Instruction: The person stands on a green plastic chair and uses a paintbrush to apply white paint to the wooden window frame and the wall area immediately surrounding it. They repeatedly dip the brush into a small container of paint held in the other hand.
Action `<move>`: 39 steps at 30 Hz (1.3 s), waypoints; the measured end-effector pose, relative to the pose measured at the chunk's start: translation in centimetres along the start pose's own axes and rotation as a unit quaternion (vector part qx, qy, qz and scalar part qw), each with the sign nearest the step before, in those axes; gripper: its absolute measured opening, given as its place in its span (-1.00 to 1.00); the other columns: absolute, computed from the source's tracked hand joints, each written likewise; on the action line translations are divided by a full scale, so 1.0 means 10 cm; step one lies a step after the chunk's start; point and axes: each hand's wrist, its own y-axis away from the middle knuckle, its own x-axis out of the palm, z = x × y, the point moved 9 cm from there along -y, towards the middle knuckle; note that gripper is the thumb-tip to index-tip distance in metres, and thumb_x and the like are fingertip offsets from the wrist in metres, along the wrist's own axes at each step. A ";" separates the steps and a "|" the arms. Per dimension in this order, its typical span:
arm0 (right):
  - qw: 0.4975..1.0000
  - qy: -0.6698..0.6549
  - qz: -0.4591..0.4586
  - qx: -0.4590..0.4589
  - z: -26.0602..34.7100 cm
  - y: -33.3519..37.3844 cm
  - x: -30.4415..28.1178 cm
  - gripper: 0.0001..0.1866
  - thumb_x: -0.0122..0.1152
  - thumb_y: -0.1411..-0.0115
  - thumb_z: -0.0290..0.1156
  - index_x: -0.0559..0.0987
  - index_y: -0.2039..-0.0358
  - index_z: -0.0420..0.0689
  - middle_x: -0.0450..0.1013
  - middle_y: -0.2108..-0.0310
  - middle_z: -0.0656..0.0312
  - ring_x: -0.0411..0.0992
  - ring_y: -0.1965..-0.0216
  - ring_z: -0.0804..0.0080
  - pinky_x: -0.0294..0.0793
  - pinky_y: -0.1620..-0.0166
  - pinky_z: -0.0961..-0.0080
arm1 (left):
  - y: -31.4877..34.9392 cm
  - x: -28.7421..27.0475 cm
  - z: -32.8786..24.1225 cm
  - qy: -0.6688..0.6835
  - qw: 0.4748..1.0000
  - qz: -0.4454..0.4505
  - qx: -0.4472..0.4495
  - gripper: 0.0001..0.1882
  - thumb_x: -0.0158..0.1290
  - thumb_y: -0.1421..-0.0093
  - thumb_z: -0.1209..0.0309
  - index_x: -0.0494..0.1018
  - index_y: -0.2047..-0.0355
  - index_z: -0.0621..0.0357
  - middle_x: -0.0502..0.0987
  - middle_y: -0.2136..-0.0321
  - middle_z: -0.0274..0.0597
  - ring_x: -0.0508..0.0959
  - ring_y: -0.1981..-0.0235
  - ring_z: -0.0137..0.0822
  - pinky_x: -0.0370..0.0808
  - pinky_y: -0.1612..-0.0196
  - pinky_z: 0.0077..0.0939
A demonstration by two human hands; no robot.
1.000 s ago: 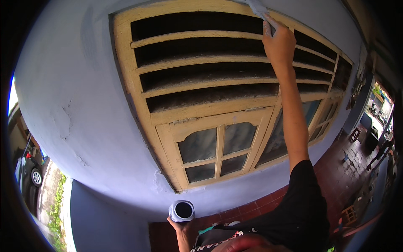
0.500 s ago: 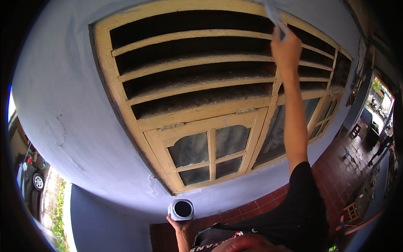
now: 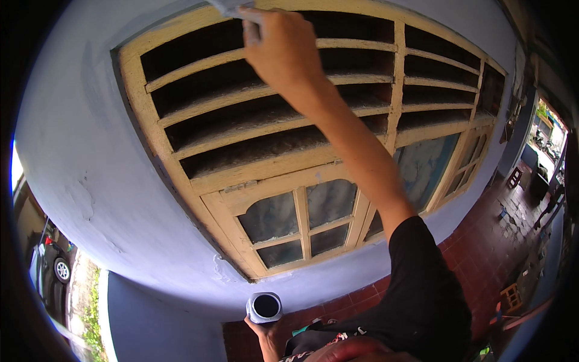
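My right hand (image 3: 283, 48) is raised high, with its fingers closed around a paintbrush (image 3: 228, 7). The pale grey-blue brush meets the top edge of the cream wooden window frame (image 3: 136, 84), beside the lavender wall (image 3: 78, 151); its far end runs out of the picture. Down at chest height, my left hand (image 3: 263, 329) supports a whitish squarish container (image 3: 264, 295) with a wide round mouth, dark inside. Its fingers wrap the container's lower side and are partly hidden by it.
Dusty wooden louvre slats (image 3: 223, 145) span the frame above a glazed window sash (image 3: 271, 226). Red floor tiles (image 3: 362, 295) lie below the wall. A parked car (image 3: 48, 262) shows at the far left, and a small wooden stool-like piece (image 3: 511, 297) at the right.
My right hand with the paintbrush has swept left along the top of the window frame. The left hand and container have shifted only slightly in the picture.
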 end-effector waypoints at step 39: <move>0.975 0.195 -0.052 0.095 -1.73 0.25 -1.56 -0.71 0.21 -0.31 -0.31 0.72 0.01 -0.04 0.64 0.29 -0.10 0.62 0.27 -0.10 0.63 0.15 0.15 | -0.23 0.11 0.51 0.045 0.993 0.074 -0.081 -0.79 0.18 -0.17 0.30 0.53 0.23 0.08 0.61 0.30 -0.34 0.59 0.25 -0.39 0.58 0.21 -0.31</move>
